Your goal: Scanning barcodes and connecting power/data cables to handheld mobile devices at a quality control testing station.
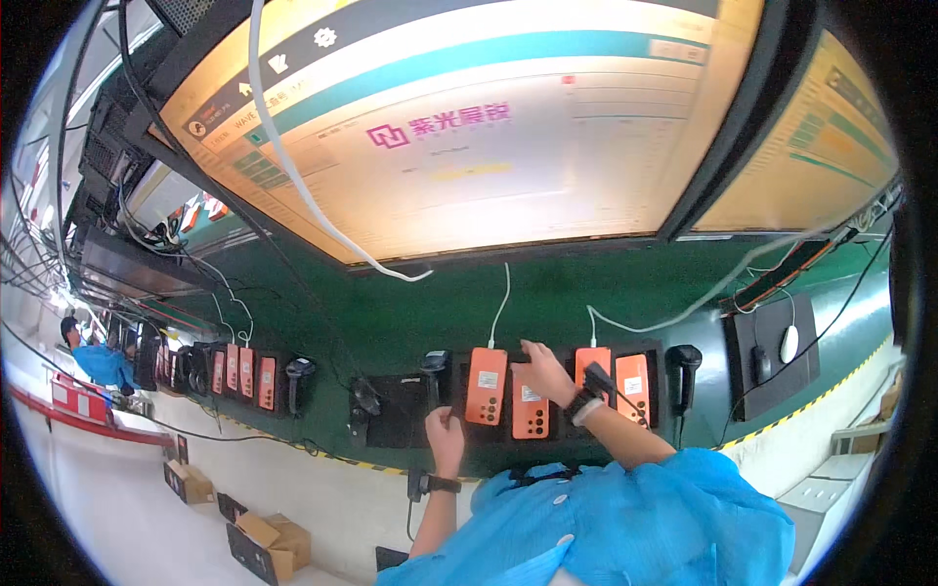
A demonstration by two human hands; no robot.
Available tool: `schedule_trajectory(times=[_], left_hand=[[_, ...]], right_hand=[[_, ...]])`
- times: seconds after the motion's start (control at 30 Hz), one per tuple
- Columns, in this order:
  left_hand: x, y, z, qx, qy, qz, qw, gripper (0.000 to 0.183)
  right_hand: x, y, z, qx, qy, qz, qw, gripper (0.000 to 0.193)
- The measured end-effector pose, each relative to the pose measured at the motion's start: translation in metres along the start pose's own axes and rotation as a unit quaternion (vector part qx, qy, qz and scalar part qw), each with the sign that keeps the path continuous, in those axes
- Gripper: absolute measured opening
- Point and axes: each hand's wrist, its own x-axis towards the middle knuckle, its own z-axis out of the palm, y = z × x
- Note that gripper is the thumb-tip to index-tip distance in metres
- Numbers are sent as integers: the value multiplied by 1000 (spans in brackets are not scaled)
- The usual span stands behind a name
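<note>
Several orange phones lie face down in a row on a dark mat, each with a white label and dark camera rings. My right hand [544, 375] reaches over the top of the second phone [531, 415], fingers stretched to the left and apart. Left of it, the first phone [486, 387] has a white cable [500, 308] in its top end. My left hand [446, 441] is curled beside that phone's lower left corner, at the lower end of a black barcode scanner [435, 367]; whatever its fingers hold is hidden. My right forearm partly covers the third phone [591, 361]. A fourth phone [633, 387] lies right of it.
A large monitor [459, 146] stands behind the row, with a white cable [293, 176] hanging before it. Another scanner [686, 376] and a white mouse [789, 344] are to the right. More phones [246, 373] lie left. A person [103, 363] in blue is far left.
</note>
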Motion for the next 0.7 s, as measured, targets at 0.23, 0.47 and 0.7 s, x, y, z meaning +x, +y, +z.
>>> schedule_trajectory(times=[0.23, 0.47, 0.7], left_hand=[[54, -24, 13, 89, 34, 75, 993, 34], [104, -46, 19, -42, -17, -89, 995, 43], [80, -8, -6, -133, -90, -125, 979, 39]], right_hand=[[77, -13, 38, 96, -57, 230, 967, 35], [56, -61, 56, 95, 27, 142, 985, 26], [45, -64, 58, -62, 33, 72, 995, 14]])
